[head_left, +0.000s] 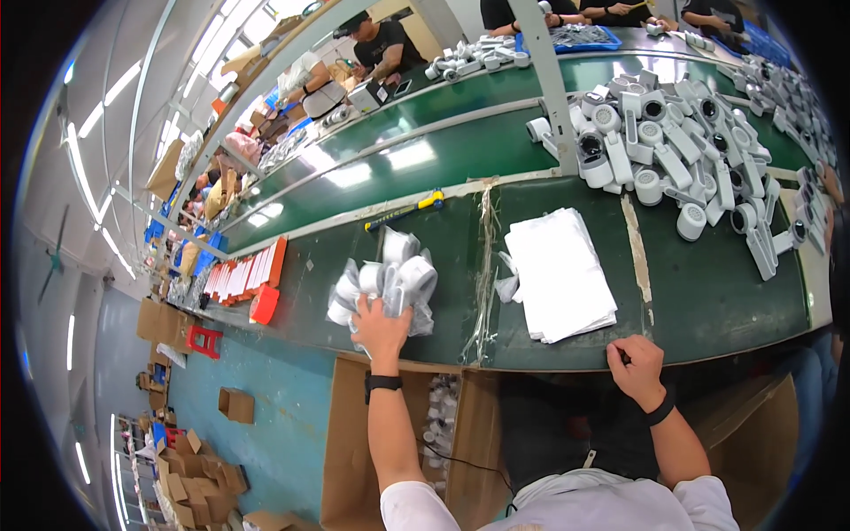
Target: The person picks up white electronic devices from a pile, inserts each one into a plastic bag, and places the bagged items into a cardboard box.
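My left hand [381, 329] reaches over a small heap of white round-headed devices in clear plastic bags [398, 274]. Its fingers are spread and touch the bags; I see no firm grip. Near the bench's front edge my right hand [636, 363] is curled into a loose fist, with nothing visible in it. Between the two hands lies a stack of white sheets [560, 276], a scrap of clear plastic [507, 281] poking out at its left side. A large pile of unbagged white and grey devices with round heads and flat handles [673, 146] covers the right part of the bench.
A yellow-and-black tool [405, 211] lies by the rail beyond the bagged heap. Orange-and-white boxes [243, 273] and an orange tape roll [264, 303] sit to the left. A metal post [551, 88] rises behind the bench. Below stands an open carton [350, 442]. Several people work across the green conveyor [354, 168].
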`<state>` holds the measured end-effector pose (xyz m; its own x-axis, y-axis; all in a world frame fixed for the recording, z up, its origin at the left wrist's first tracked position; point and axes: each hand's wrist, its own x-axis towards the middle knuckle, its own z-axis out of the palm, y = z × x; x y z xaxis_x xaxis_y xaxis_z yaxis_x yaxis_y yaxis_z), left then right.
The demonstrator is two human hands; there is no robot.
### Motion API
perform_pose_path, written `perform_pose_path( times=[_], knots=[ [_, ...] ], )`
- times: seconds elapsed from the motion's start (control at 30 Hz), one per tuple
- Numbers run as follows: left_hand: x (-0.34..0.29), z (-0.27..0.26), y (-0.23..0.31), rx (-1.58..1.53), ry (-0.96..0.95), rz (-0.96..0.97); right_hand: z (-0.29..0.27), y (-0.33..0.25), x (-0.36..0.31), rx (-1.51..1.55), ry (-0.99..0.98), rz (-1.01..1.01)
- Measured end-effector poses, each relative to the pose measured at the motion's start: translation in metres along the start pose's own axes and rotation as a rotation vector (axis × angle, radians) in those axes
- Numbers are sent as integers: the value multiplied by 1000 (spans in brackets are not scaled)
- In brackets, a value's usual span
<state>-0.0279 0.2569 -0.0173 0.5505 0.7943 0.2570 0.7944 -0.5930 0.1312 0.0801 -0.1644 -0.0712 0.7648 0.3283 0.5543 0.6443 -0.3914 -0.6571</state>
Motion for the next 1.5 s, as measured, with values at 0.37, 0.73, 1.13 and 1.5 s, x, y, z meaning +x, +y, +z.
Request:
perform_pose_path(
  times=[0.37,0.73,1.13,1.5],
  knots=[
    [-118,-73,-135,-73,524,-53,4,3,1,49,-30,46],
    [-288,-4,-233,-39,111,-531,141,-155,36,315,-567,-447],
    [-295,228,-299,-124,-761,-981,263,-186,41,-134,-681,-441],
    [-327,364,-286,-167,-796,-1477,279,-186,47,-305,-765,-407]
  ],
)
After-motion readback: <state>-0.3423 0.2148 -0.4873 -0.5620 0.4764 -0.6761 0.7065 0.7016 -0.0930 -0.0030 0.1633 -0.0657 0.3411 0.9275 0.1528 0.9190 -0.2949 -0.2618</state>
